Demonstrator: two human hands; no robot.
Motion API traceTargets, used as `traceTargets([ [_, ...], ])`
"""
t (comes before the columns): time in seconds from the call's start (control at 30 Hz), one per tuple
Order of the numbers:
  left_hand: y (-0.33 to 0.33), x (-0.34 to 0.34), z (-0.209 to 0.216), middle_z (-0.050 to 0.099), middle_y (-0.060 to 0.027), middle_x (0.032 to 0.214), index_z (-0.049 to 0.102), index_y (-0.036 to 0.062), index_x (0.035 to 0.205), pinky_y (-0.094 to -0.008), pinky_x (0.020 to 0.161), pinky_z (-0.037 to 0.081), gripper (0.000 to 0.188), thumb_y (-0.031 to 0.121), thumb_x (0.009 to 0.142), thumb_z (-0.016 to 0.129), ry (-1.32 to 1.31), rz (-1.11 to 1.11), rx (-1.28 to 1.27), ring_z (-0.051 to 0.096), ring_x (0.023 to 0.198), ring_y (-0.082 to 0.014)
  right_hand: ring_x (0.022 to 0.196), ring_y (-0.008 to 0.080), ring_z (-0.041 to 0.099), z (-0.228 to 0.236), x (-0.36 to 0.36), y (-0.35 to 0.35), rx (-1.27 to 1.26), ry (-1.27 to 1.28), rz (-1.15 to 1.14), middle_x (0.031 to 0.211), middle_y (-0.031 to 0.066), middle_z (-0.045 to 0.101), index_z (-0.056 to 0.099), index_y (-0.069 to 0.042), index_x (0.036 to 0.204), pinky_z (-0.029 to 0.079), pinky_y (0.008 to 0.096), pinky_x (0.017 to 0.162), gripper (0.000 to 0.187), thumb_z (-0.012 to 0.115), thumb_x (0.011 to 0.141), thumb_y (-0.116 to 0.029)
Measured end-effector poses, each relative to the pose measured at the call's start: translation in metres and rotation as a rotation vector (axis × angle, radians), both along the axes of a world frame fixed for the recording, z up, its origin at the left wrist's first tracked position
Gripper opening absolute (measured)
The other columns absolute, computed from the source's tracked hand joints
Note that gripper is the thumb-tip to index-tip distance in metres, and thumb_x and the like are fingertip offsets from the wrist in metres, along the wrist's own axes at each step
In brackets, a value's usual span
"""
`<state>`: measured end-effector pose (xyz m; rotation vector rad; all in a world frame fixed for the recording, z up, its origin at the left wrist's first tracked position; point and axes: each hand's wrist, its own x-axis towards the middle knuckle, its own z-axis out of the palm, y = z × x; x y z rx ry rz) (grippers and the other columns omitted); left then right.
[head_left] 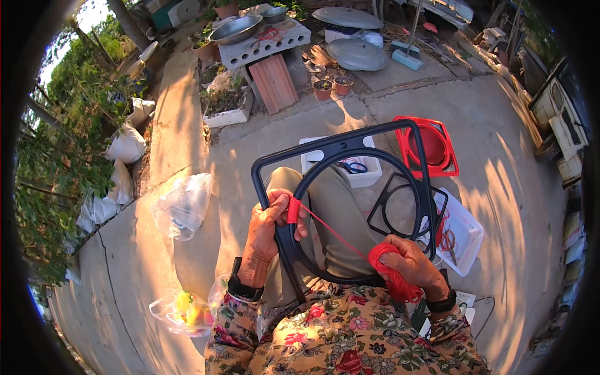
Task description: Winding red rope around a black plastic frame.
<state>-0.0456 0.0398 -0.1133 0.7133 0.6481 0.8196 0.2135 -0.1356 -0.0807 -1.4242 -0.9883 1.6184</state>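
Across my lap lies a black plastic frame, square-cornered outside with a large round ring inside. My left hand grips its left side, thumb and fingers pinching beside a tight wrap of red cord wound round the ring. From that wrap a single strand runs taut, slanting down to the right. It ends at a bundle of red cord, which my right hand clutches near the ring's lower right. Part of the bundle is covered by my fingers.
Ahead stands a white tub with blue-handled scissors. To the right are a red plastic frame, a smaller black frame and a white tray holding scissors and cord. Plastic bags lie left; potted plants stand farther off.
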Motion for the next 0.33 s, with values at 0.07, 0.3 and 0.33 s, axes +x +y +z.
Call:
traceTargets([
  [0.07,-0.002,0.005,0.006,0.065,-0.0170,0.078,0.056,0.0070,0.105,-0.0337,0.044,0.050,0.022,0.027,0.098,0.057,-0.031,-0.024,-0.013,0.064,0.054,-0.0267,0.064,0.0091,0.057,0.000,0.003,-0.001,0.000,0.006,-0.025,0.076,0.0020,0.060,0.057,-0.002,0.095,0.047,0.0248,0.062,0.027,0.061,0.092,-0.029],
  [0.3,-0.004,0.010,0.022,0.065,-0.0148,0.076,0.057,0.0078,0.115,-0.0345,0.047,0.051,0.036,0.037,0.094,0.063,0.178,-0.103,-0.003,0.064,0.055,-0.0278,0.066,0.0103,0.058,0.001,0.010,-0.013,-0.028,-0.026,-0.013,0.082,0.0035,0.060,0.058,-0.002,0.098,0.047,0.0263,0.063,0.028,0.062,0.092,-0.029],
  [0.33,-0.002,0.011,0.024,0.065,-0.0144,0.076,0.056,0.0081,0.119,-0.0354,0.048,0.052,0.042,0.039,0.093,0.064,0.200,-0.121,-0.027,0.065,0.055,-0.0281,0.066,0.0103,0.058,0.001,0.010,-0.013,-0.013,-0.018,-0.013,0.082,0.0035,0.060,0.058,-0.002,0.098,0.047,0.0263,0.063,0.028,0.062,0.092,-0.029],
])
